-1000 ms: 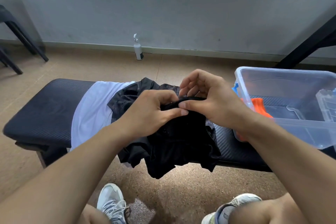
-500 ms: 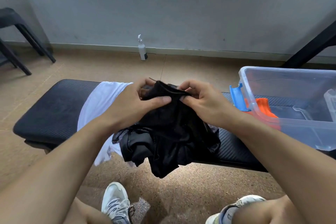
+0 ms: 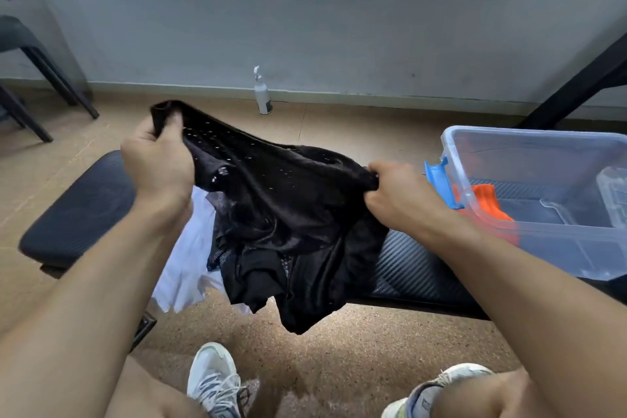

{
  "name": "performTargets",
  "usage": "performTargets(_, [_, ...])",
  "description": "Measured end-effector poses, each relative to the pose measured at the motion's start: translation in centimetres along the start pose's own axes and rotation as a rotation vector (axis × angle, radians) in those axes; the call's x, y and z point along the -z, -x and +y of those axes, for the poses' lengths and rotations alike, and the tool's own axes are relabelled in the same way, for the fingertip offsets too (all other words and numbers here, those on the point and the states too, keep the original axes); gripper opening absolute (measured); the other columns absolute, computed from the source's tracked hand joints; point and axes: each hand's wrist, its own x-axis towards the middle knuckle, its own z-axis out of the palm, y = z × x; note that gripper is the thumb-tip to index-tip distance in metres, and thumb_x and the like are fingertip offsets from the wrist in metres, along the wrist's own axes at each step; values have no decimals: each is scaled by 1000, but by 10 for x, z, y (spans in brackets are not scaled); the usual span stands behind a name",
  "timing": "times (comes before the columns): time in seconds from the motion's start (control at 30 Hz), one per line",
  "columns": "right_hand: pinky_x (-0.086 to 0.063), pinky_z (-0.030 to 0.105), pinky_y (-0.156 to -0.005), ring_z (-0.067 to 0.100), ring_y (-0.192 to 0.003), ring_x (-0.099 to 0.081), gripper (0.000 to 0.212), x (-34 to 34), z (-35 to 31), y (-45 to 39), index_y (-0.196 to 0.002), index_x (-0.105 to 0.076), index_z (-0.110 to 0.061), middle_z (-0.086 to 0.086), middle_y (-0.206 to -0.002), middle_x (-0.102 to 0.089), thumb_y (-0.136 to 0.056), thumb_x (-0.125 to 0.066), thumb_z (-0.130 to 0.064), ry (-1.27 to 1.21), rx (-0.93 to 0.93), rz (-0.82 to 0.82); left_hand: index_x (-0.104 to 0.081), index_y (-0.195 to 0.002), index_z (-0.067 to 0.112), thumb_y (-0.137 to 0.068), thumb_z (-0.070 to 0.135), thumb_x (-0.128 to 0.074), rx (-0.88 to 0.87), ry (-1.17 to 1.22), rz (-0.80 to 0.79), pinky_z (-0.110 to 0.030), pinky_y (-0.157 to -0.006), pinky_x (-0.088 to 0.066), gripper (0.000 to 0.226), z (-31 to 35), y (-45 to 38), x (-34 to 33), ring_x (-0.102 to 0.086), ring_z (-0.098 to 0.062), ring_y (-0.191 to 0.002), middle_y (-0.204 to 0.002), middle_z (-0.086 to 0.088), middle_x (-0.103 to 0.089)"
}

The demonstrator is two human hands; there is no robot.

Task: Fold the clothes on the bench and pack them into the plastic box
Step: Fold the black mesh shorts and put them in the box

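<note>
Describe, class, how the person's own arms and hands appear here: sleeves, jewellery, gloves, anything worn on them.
Both forearms are bare all the way to the picture's lower edge, so no sleeves show. The left hand and right hand wear no gloves. No watch, bracelet or ring can be seen on either wrist or on the visible fingers. No markings or bandages show.

The black garment (image 3: 281,214) is thin cloth with a slight sheen, pierced by small holes. The white garment (image 3: 190,268) beside it is smooth matt cloth. The tabletop (image 3: 410,268) has ribbed, woven-look black padding. The box (image 3: 543,241) is clear glossy plastic; the floor (image 3: 373,349) looks grainy.
</note>
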Motion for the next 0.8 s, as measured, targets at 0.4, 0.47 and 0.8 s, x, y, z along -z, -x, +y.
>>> performTargets(0.4, [-47,25,-60,6,-65,-63,16,5,-31,11,-79,-71,-22,-8,-69,-68,-85,-58,-16,-733,216,-166,-77,-90,16,-86,45,-73,-380,-361,-886,-39,-73,-52,29,4,76,-12,-68,-13,-80,-82,-3,-70])
performTargets(0.47, [-50,26,-62,7,-68,-67,15,7,-30,12,-81,-73,-20,-6,-72,-72,-87,-61,-15,-746,204,-177,-77,-93,19,-75,55,-77,-354,-365,-882,-49,-78,-56,40,0,72,-13,-70,-26,-86,-88,-5,-72])
performTargets(0.8, [-39,25,-56,13,-64,-59,23,6,-16,12,-73,-63,-26,-8,-67,-64,-73,-57,-4,-228,116,171,-76,-88,22,-90,13,-70,-303,-180,-487,-25,-64,-49,11,5,58,-21,-54,-4,-69,-80,4,-69])
